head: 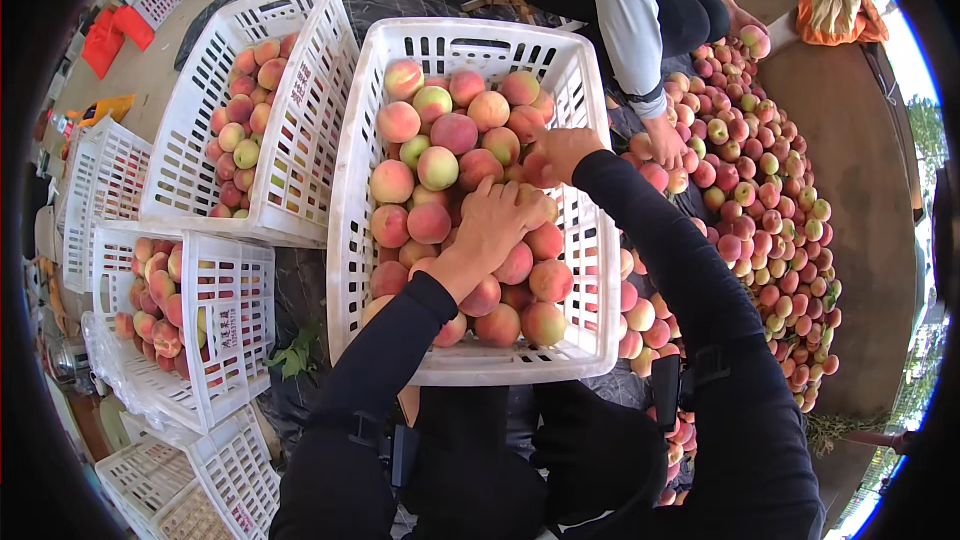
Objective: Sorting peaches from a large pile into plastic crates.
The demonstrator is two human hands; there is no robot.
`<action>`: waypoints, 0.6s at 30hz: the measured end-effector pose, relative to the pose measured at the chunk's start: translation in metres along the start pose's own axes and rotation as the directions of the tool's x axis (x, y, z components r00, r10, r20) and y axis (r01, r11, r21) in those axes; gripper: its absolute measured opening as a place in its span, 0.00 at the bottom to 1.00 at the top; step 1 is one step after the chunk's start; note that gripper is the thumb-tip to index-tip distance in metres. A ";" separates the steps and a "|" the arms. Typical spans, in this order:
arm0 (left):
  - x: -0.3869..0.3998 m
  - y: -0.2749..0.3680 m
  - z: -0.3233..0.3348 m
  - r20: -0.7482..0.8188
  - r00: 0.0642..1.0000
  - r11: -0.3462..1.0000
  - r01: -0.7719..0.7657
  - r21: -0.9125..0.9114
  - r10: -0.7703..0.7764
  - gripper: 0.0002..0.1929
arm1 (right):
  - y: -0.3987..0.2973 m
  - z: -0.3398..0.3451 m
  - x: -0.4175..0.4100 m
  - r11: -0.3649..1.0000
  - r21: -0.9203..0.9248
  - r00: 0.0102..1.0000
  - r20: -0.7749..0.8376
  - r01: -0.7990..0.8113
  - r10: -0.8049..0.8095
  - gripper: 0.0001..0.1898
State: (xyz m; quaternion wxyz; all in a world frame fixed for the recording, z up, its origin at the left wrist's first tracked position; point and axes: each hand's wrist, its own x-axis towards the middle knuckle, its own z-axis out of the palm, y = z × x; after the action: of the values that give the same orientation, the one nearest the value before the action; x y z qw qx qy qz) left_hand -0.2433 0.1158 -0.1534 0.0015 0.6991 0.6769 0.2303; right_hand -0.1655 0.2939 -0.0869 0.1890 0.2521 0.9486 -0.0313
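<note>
A white slatted plastic crate (480, 371) stands before me with many red and yellow-green peaches (454, 133) in it. Palm down, my left hand (499, 219) lies over the peaches right of the middle, its fingers bent against a peach (553, 208) near the right wall. Whether it grips that fruit is hidden. My right hand (568, 153) reaches in over the right wall, just beyond the left. Its fingers curl at a red peach (537, 169), and one finger touches the peach (525, 122) above. Part of the right fingers is hidden.
Peaches lie in a large heap (750, 187) on the right. A person in a light sleeve (622, 22) crouches there, one hand (666, 142) on the heap, another (739, 19) holding a peach. More white crates with peaches (300, 112) (225, 330) stand on the left over black sheeting (300, 292).
</note>
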 end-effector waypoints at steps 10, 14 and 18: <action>0.009 0.015 0.003 -0.033 0.997 0.995 0.068 0.068 -0.066 0.23 | -0.009 0.034 -0.002 0.984 0.165 0.951 -0.287 -0.065 0.111 0.12; 0.010 0.013 -0.002 0.108 0.983 0.989 0.146 0.004 -0.146 0.33 | -0.014 0.013 -0.038 0.999 -0.039 0.972 -0.234 0.009 -0.018 0.09; 0.006 0.000 -0.014 0.068 0.996 0.972 0.073 -0.225 -0.059 0.43 | 0.003 0.003 -0.137 0.982 0.089 0.650 -0.758 0.169 -0.044 0.21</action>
State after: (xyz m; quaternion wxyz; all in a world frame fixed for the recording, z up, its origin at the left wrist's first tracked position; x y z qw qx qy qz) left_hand -0.2478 0.1175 -0.1392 0.1096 0.6780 0.6688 0.2847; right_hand -0.0532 0.2326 -0.0388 -0.2426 0.1997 0.9493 -0.0070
